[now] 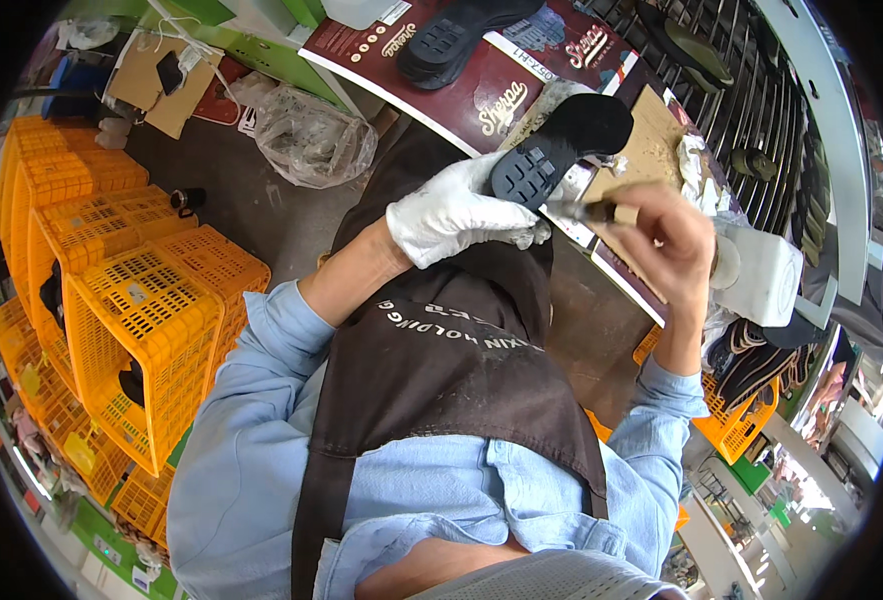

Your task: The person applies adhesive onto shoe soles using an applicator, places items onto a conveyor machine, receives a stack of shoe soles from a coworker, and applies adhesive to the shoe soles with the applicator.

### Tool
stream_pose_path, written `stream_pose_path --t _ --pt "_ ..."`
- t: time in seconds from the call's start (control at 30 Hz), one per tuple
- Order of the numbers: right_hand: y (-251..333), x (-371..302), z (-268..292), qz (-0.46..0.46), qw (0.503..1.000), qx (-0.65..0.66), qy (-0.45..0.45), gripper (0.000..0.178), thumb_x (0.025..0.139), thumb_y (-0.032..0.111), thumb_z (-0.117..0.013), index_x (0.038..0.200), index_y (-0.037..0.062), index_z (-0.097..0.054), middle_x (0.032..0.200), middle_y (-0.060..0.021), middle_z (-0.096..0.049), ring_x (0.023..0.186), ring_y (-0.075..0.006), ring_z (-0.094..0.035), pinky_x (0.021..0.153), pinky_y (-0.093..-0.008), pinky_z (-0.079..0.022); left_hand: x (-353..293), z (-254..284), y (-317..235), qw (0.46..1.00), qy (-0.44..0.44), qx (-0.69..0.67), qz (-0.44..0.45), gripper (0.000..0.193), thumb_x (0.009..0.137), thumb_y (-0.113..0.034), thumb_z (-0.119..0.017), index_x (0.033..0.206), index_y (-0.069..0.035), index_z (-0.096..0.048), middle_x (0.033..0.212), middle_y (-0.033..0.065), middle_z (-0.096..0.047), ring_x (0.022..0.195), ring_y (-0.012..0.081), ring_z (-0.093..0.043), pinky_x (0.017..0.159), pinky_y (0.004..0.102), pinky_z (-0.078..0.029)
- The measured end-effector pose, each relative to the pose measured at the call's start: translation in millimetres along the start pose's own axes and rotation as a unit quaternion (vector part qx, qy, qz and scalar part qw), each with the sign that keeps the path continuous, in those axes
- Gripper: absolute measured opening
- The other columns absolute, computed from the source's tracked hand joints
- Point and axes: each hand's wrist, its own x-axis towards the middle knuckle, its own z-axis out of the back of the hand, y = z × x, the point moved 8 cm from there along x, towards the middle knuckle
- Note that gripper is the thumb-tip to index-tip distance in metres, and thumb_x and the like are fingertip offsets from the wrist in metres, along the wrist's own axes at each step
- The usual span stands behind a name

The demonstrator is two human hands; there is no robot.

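Black sole (561,142) in gloved left hand (451,212), dark pieces (751,372) in orange crate (737,432)

— Any lettering near us?
— Pale printed capitals across the dark apron (431,400)
— And far off?
— Cream script, repeated left and right on the dark red sheet (451,100), plus dark characters along its white strip (520,58)

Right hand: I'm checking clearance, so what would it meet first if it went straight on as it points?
Leading with its blurred, brush-like tool, the bare right hand would probably first meet the treaded end of the black sole held by the gloved left hand; depth is unclear.
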Motion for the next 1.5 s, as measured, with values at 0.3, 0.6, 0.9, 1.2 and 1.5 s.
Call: stream_pose_path --t 0.3,0.6,0.9,1.2,1.5 --pt "17 -11 -22 0.073 0.978 -0.162 -0.107 0.027 0.071 0.002 -0.073 0.096 0.0039 -0.062 0.095 -0.0099 -0.066 0.075 -0.0238 -0.066 0.06 -0.0291 -0.053 8 -11 11 0.925 0.043 -0.377 0.031 0.057 0.099 -0.043 -0.029 0.14 -0.002 -0.028 0.137 0.0184 -0.041 0.125 0.0324 -0.044 0.108 0.048 -0.033" --pt "50 -29 -14 0.089 0.97 -0.186 -0.131 0.029 0.07 -0.001 -0.073 0.097 0.0013 -0.062 0.093 -0.0112 -0.067 0.075 -0.0234 -0.066 0.059 -0.0305 -0.053 11 -22 20 0.931 0.048 -0.361 0.014 0.063 0.098 -0.048 -0.026 0.139 0.0 -0.029 0.138 0.0153 -0.042 0.127 0.0295 -0.041 0.108 0.0492 -0.029" --pt "69 -55 -30 0.092 0.979 -0.156 -0.092 0.029 0.07 0.0 -0.072 0.097 0.0017 -0.061 0.096 -0.0108 -0.066 0.076 -0.0228 -0.066 0.061 -0.0288 -0.053 13 -32 28 0.912 0.059 -0.403 0.037 0.057 0.1 -0.043 -0.025 0.137 -0.001 -0.034 0.135 0.0157 -0.045 0.124 0.0293 -0.042 0.107 0.047 -0.03" --pt "66 -62 -35 0.076 0.967 -0.213 -0.114 0.03 0.069 0.001 -0.073 0.098 0.0008 -0.062 0.096 -0.0112 -0.066 0.075 -0.0206 -0.066 0.059 -0.028 -0.053 20 -36 38 0.92 0.06 -0.384 0.047 0.062 0.098 -0.05 -0.025 0.136 -0.002 -0.037 0.133 0.0139 -0.047 0.12 0.0275 -0.046 0.102 0.0411 -0.035" --pt "67 -61 -29 0.078 0.972 -0.165 -0.145 0.032 0.069 0.001 -0.074 0.098 -0.0007 -0.062 0.093 -0.0137 -0.066 0.077 -0.0225 -0.067 0.063 -0.0288 -0.054 28 -39 44 0.908 0.095 -0.401 0.074 0.074 0.093 -0.061 -0.026 0.136 -0.002 -0.036 0.132 0.0152 -0.047 0.122 0.0286 -0.043 0.106 0.0431 -0.03"
